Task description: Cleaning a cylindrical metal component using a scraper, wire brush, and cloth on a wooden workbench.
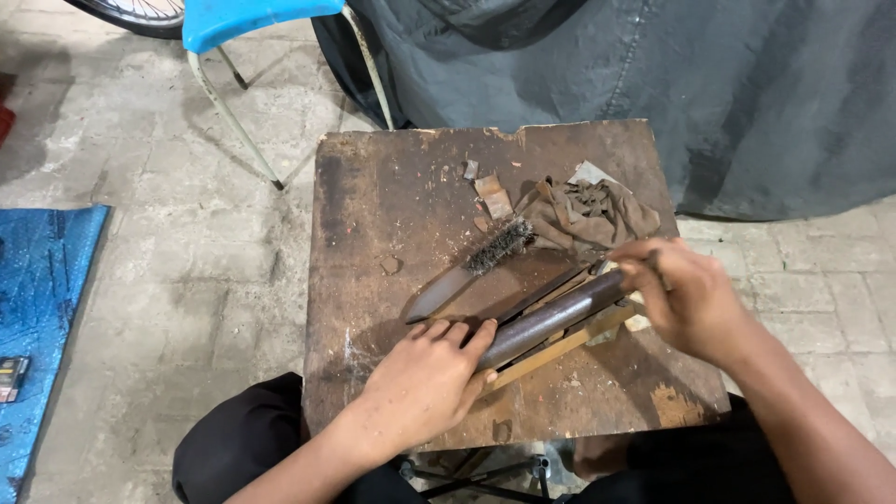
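A dark rusty metal tube (551,317) lies slantwise on a worn brown wooden board (373,187), resting across thin wooden strips (560,347). My left hand (425,383) presses on the tube's near end, thumb along it. My right hand (686,299) is closed around something small at the tube's far end; what it holds is hidden by the fingers. A wire brush (471,266) with a flat grey handle lies just beyond the tube. A crumpled brown rag (588,215) sits at the board's far right.
Small scraps of sandpaper (493,196) lie near the rag. A blue plastic chair (245,23) with metal legs stands behind the board. A dark grey cover (728,84) hangs at the back right. A blue tarp (42,299) lies on the paved floor to the left.
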